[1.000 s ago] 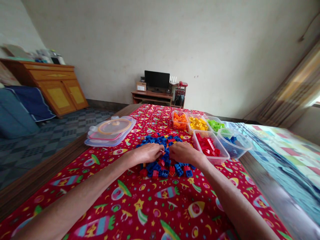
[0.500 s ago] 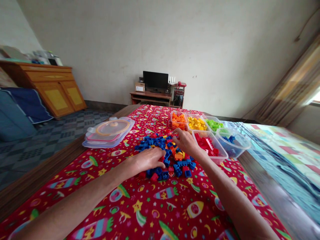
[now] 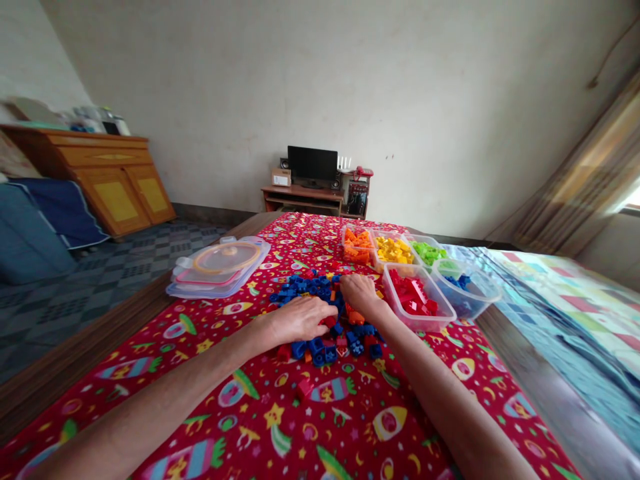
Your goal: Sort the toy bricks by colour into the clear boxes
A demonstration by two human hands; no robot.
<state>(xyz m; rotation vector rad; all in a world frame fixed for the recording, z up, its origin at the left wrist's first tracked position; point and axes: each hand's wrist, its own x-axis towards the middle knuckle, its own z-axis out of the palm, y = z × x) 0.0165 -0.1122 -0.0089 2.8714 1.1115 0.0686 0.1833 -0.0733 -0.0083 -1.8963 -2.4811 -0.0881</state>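
Bricks [image 3: 305, 291], mostly blue and red, lay in a loose pile on the tabletop [image 3: 310, 413], so both my hands came at it palm down. My left hand [image 3: 300, 319] covered the pile's near left edge, fingers curled. My right hand [image 3: 361, 293] dug into its right side, beside an orange brick [image 3: 356, 316]. Whether either pinched a brick I could not tell. 5 tubs [image 3: 423, 327], each holding 1 colour, stood just right of the pile, and stacked lids [image 3: 220, 267] lay well left of it.
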